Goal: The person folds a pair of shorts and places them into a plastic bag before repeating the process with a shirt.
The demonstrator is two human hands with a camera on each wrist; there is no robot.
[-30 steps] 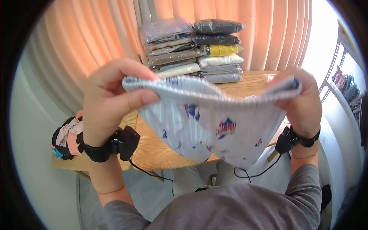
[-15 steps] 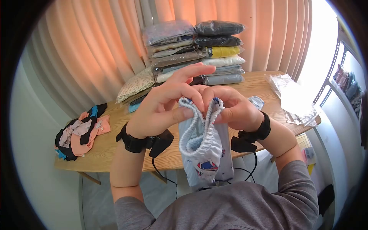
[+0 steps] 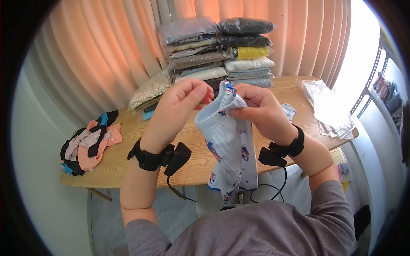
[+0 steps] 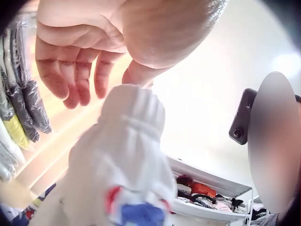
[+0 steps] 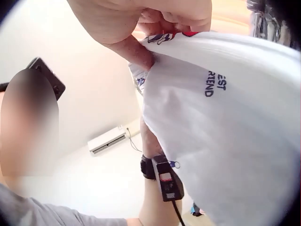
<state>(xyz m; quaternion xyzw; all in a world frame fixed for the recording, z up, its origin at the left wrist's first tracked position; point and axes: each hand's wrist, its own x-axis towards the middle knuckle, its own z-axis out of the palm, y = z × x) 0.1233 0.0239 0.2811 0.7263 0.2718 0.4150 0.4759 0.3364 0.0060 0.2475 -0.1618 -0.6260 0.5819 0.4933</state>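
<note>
Pale blue-white printed shorts with a gathered elastic waistband hang over the table's front edge, folded together lengthwise. My right hand pinches the waistband between thumb and fingers, and in the right wrist view the thumb presses on the white cloth, which bears small dark lettering. Just left of the waistband is my left hand, its fingers loosely bent and nothing in them. The left wrist view shows those fingers hanging apart above the shorts' white cloth.
Two stacks of bagged folded clothes stand at the back of the wooden table. A heap of clothes lies at the left end, clear plastic bags at the right. A floral bundle leans beside the stacks.
The shorts went from stretched wide between both hands to folded together, waistband ends meeting. The left hand has since let go and moved slightly left; the right still holds the waistband.
</note>
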